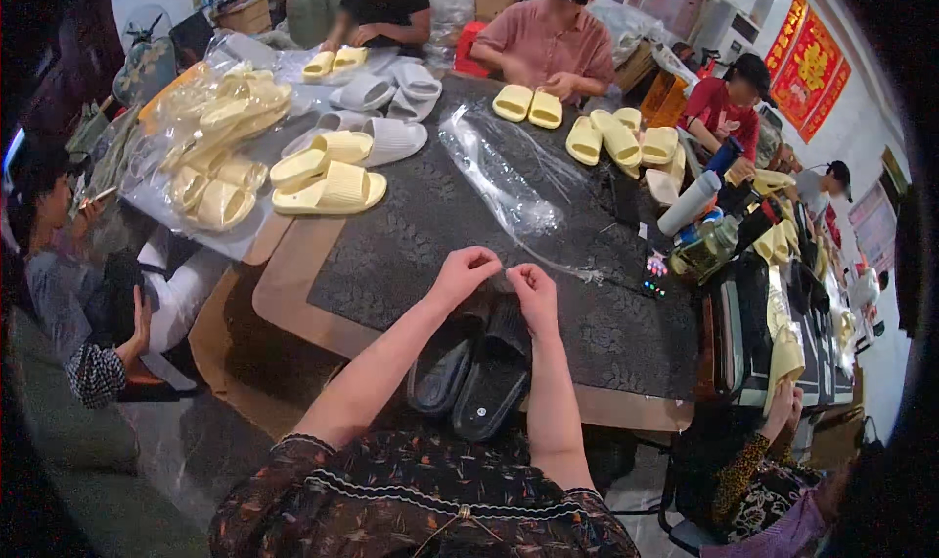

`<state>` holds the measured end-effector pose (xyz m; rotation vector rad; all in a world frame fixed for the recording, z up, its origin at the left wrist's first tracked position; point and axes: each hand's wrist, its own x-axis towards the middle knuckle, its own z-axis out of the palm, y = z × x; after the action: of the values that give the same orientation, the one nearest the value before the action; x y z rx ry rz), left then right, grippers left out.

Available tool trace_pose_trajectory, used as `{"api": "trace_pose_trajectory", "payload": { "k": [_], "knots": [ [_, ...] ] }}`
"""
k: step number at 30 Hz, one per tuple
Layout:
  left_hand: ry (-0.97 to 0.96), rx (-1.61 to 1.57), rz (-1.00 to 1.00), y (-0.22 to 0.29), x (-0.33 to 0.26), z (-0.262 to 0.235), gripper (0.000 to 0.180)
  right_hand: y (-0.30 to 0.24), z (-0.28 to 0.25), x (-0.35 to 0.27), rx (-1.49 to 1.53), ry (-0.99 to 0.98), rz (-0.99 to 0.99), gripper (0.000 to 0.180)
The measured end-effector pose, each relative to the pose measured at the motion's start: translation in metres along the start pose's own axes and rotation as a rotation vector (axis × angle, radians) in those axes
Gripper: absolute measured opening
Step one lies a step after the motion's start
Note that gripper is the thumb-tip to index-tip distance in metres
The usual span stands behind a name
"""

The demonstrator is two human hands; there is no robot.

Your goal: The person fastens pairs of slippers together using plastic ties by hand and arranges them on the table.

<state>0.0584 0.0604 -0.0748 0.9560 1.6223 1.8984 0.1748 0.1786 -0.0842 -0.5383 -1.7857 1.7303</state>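
My left hand and my right hand meet above the near edge of the table, thumbs and fingertips pinched. Anything between the fingertips is too small to make out. Below them, a pair of black slippers lies at the table's edge, toes away from me, partly covered by my right hand and wrist. Beyond my hands a bundle of clear plastic strands or film stretches across the dark patterned tablecloth. Its thin ends trail to the right of my right hand.
Yellow slippers and grey slippers lie at left, beside bagged yellow ones. More yellow slippers sit at far right, near a white bottle and a jar. Several people work around the tables; one person stands opposite.
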Motion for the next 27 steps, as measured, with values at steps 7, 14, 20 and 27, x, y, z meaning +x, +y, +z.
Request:
{"api": "trace_pose_trajectory", "payload": {
  "k": [7, 14, 20, 27],
  "knots": [
    [0.029, -0.041, -0.075, -0.004, -0.003, -0.007, 0.015, -0.010, 0.002, -0.005, 0.009, 0.005, 0.034, 0.012],
    [0.008, -0.057, -0.049, -0.002, -0.002, -0.005, 0.012, 0.001, -0.003, -0.002, 0.013, 0.067, 0.019, 0.010],
    [-0.066, 0.031, -0.048, 0.003, -0.006, -0.003, 0.011, -0.009, 0.003, -0.006, -0.047, -0.028, -0.013, 0.011],
    [-0.013, -0.053, 0.017, -0.003, -0.005, -0.002, 0.013, 0.003, -0.001, -0.003, 0.021, -0.056, -0.035, 0.012]
  ]
}}
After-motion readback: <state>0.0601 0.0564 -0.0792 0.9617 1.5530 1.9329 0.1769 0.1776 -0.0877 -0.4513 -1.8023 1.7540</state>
